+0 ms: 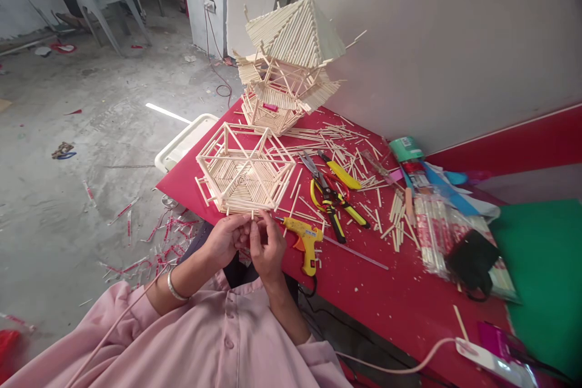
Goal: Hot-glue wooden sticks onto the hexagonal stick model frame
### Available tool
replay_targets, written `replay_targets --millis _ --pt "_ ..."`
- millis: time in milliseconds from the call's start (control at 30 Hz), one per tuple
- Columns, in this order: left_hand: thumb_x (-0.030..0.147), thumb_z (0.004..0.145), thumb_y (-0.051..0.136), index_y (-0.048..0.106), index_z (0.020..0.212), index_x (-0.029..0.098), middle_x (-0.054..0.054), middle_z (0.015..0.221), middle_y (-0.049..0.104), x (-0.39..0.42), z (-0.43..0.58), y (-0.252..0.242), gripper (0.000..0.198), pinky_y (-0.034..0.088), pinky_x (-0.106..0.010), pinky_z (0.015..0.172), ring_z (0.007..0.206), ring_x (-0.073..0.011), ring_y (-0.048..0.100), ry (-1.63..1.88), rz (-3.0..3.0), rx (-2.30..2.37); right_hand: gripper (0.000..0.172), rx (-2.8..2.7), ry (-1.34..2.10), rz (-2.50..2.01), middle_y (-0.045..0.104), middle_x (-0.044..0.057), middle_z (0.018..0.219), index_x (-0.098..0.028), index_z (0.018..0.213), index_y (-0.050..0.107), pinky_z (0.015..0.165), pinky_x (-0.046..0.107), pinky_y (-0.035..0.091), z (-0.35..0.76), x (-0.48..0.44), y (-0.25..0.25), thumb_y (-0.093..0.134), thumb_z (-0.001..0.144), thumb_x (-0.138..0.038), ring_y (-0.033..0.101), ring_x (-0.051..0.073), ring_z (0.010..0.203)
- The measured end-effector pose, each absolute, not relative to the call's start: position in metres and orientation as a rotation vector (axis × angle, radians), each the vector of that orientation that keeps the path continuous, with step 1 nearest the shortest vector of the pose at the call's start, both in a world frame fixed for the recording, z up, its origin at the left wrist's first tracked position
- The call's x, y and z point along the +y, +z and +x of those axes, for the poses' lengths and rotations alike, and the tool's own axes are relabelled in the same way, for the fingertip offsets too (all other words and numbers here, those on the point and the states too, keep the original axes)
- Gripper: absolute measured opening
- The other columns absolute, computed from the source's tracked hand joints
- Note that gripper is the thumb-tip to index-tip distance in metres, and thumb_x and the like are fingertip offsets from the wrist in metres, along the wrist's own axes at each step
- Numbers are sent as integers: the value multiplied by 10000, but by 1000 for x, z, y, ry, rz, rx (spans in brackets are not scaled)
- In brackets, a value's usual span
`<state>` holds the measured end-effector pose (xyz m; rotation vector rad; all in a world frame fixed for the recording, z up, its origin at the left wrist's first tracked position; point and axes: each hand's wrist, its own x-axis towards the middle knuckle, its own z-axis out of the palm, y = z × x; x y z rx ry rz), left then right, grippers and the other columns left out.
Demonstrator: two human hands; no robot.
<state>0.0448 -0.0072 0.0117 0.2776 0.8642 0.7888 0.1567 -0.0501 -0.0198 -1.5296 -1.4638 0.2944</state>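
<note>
My left hand [225, 237] and my right hand [267, 247] meet at the near edge of the red table [386, 291], fingers pinched together on a short thin wooden stick [253, 218]. Just beyond them lies a flat hexagonal frame of wooden sticks [244, 168]. Farther back stands a tall stick-built tower with a sloped roof [287, 66]. A yellow glue gun [305, 240] lies right of my right hand.
Loose sticks [345, 139] litter the table, with yellow-handled cutters and pliers [334, 188], packets of sticks [443, 230], a green tape roll [406, 148] and a black pouch [473, 262]. A white board leans behind. Stick wrappers cover the floor at left.
</note>
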Motion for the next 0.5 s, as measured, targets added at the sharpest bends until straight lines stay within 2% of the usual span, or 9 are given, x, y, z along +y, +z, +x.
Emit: replay_targets --millis 500 --pt "355 689 755 563 546 127 20 477 458 -8 44 11 330 201 -205 404 416 -52 364 782 305 860 314 -1469 289 -1525 748 110 1061 -187 1256 615 801 349 607 157 -49 -18 544 960 -265 726 207 900"
